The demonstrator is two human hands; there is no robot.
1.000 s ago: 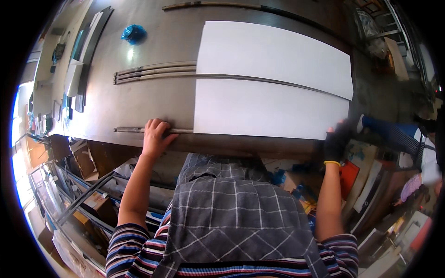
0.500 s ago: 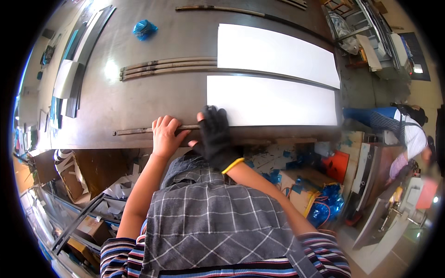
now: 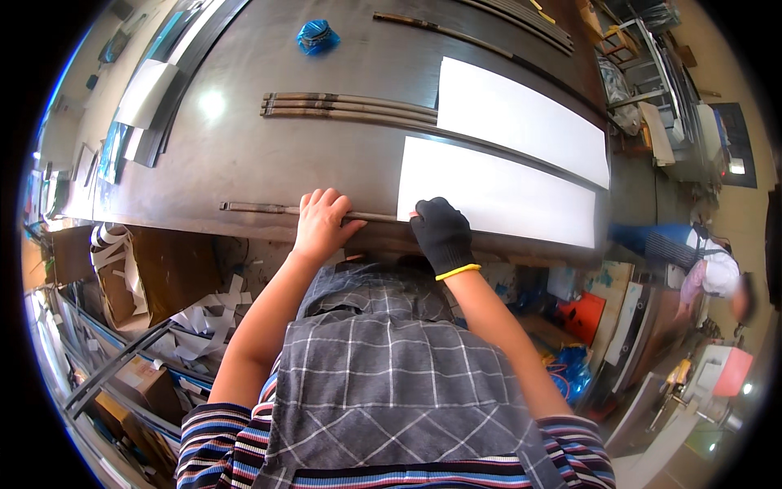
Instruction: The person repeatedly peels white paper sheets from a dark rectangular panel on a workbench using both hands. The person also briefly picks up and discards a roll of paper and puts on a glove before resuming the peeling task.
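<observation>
My bare left hand [image 3: 319,224] lies over a thin metal rod [image 3: 252,209] that runs along the near edge of a dark metal table [image 3: 244,155]; the fingers curl over the rod. My right hand [image 3: 442,234], in a black glove with a yellow cuff, rests at the table edge with its fingertips on the near left corner of a long white sheet [image 3: 505,196]. A second white sheet [image 3: 521,118] lies just beyond, parallel to the first.
Three long rods [image 3: 342,106] lie side by side mid-table, and a blue crumpled object [image 3: 316,36] sits at the far edge. Boxes and paper scraps [image 3: 195,326] fill the floor at left. Another person [image 3: 700,261] stands at right among coloured boards.
My right hand swung from the sheet's far right end to its near left corner beside my left hand. My left hand stayed on the rod. The view shifted right.
</observation>
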